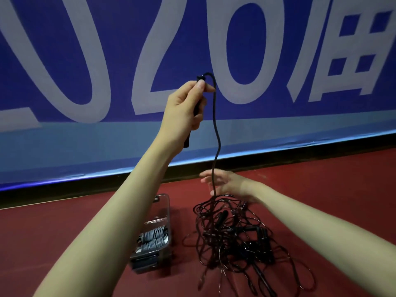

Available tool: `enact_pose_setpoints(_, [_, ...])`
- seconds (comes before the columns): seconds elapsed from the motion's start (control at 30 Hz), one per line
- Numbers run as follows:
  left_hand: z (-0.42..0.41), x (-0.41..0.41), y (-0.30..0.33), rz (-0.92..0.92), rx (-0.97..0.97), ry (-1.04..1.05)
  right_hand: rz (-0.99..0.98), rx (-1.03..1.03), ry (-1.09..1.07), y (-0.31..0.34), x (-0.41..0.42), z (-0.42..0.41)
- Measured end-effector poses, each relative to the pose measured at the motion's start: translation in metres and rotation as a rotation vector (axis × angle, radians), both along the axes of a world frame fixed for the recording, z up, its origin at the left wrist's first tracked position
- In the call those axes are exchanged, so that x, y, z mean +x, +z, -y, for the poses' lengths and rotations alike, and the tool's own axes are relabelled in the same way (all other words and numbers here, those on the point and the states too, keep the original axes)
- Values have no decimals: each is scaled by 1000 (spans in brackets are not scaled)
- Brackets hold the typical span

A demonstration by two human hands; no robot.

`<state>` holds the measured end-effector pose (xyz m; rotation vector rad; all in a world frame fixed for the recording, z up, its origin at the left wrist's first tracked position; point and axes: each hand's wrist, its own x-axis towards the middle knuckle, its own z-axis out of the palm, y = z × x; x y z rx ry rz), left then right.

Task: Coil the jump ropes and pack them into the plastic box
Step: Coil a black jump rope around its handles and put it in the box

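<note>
A person's left hand [186, 106] grips the black handle [194, 112] of a jump rope, thumb pressed near its top, and holds it high in front of a blue banner [85, 61] printed with large pale numerals. The rope [216, 136] arcs out of the handle's top and hangs down in a loose wave to a black tangle of ropes [235, 236] heaped on the red floor [321, 189]. The right hand [227, 183] is released, fingers spread and blurred, just behind the hanging strand where it meets the heap; whether it touches the strand cannot be told.

The plastic box [159, 232], clear and narrow, lies on the floor just left of the tangle, partly hidden by the left forearm. Grey coiled rope [153, 237] already sits inside it, and its far end looks unfilled.

The likely trouble is in the heap: several handles and many thin loops cross one another, so lifting further may drag neighbouring ropes up with the chosen one or tighten a knot. Loops that trail towards the box could also catch its rim and tip or slide it, light as it appears.

Room to work is fair. The banner's lower edge and a dark baseboard [64, 189] close the far side; the floor to the right of the heap lies bare, and stray loops spread towards the bottom right corner of the view.
</note>
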<state>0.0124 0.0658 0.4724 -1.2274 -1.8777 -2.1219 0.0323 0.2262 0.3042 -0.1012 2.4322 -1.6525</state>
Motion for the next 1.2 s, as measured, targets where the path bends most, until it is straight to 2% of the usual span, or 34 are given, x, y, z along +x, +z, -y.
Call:
enact_pose_setpoints(0.1, [-3,0,-2,20,32,5,-49,38,38,2,0,8])
enact_pose_setpoints(0.2, [0,-5,-5,84,97,32,-47,-173,-25,1,2,4])
enact_pose_setpoints(0.27, [3,-10,-7,124,144,52,-9,-298,-18,2,3,-2])
enact_pose_setpoints(0.4, [11,-20,-10,193,227,112,102,-385,90,2,9,-10])
enact_pose_setpoints(0.53, [15,-31,-15,300,398,252,217,-463,171,6,14,-22])
enact_pose_setpoints(0.6, [17,-40,-17,399,487,297,241,-393,185,8,13,-30])
enact_pose_setpoints(0.67, [19,-51,-23,500,548,326,211,-203,146,5,14,-38])
enact_pose_setpoints(0.77, [17,-63,-41,599,541,393,25,71,-41,-5,10,-46])
enact_pose_setpoints(0.9, [21,-74,-63,681,450,401,-185,112,-322,-9,4,-46])
enact_pose_setpoints(0.97, [25,-78,-70,657,340,382,-279,107,-434,-4,3,-44])
enact_pose_setpoints(1.07, [27,-74,-77,444,39,368,-396,139,-514,11,4,-37])
enact_pose_setpoints(1.2, [19,-63,-86,42,-445,243,-521,266,-425,34,11,-21])
